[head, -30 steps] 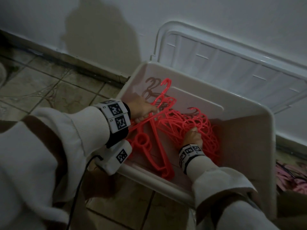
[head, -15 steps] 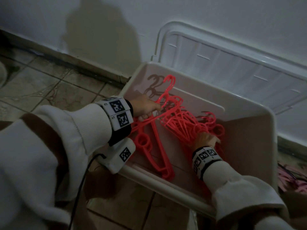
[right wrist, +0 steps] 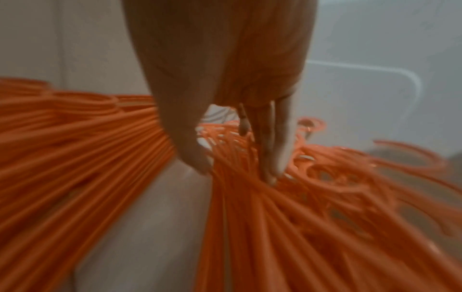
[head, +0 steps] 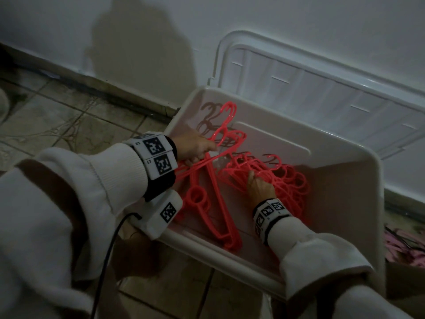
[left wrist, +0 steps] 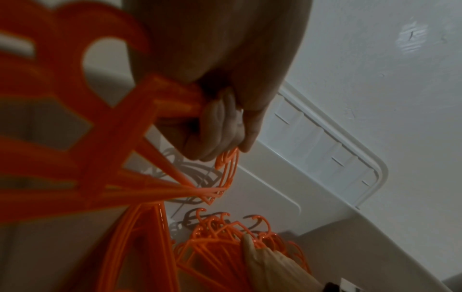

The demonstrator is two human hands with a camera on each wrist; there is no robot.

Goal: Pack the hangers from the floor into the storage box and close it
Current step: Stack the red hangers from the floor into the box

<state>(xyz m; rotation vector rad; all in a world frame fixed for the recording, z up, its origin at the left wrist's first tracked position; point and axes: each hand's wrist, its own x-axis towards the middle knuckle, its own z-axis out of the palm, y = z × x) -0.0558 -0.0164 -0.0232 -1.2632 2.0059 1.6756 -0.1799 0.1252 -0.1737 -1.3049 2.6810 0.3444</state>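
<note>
Fingers of the left hand (head: 195, 146) are curled round a small bundle of red hangers (head: 213, 180), gripped just below the hooks near the far left corner of the storage box (head: 345, 185). Right hand (head: 261, 188) presses with near-straight fingers on the larger hanger stack (head: 289, 180) lying toward the right wall of the box. Lid (head: 322, 88) leans against the wall beyond the far rim. Risk: hooks of both groups may interlock, so lowering the bundle could drag the stack askew and obstruct lid closure.
</note>
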